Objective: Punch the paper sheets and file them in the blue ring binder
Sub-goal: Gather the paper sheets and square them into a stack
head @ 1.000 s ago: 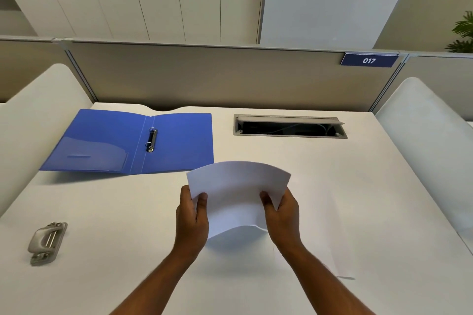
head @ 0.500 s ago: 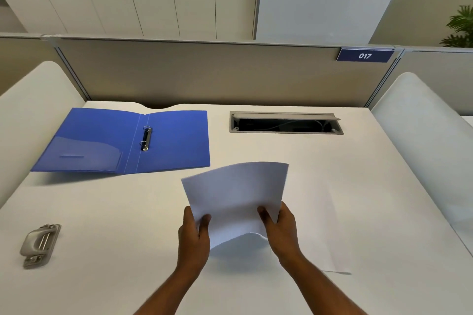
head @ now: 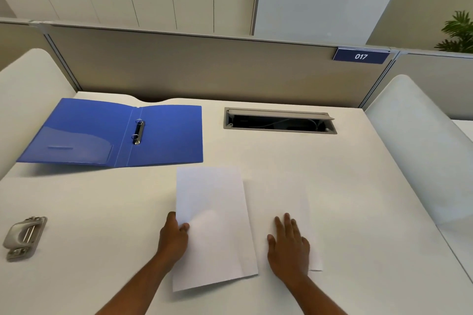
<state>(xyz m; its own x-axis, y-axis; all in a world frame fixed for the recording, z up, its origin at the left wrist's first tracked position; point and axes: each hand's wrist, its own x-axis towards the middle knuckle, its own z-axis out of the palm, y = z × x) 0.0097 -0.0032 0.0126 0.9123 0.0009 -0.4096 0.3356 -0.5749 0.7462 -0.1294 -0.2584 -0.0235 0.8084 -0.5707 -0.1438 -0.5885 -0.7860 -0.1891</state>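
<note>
— Left hand (head: 174, 235) first: what is it doing?
— It pinches the left edge of a white paper sheet (head: 213, 227), thumb on top, the other fingers under the edge. That sheet lies on the counter (head: 102, 212) in front of the person.
— And the right hand (head: 289, 245)?
— Spread flat, palm down, resting on a second sheet (head: 281, 199) just right of the first; it is hard to tell apart from the white surface.
— Where is the blue ring binder (head: 112, 133)?
— Open flat at the far left of the counter, metal rings (head: 138, 132) showing at the spine, near the first sheet's far edge.
— The hole punch (head: 24, 236)?
— Grey, at the left edge, well apart from both hands.
— Anything further out?
— A cable hatch (head: 280, 122) stands open at the back, below a divider panel (head: 192, 69) tagged 017 (head: 361, 56).
</note>
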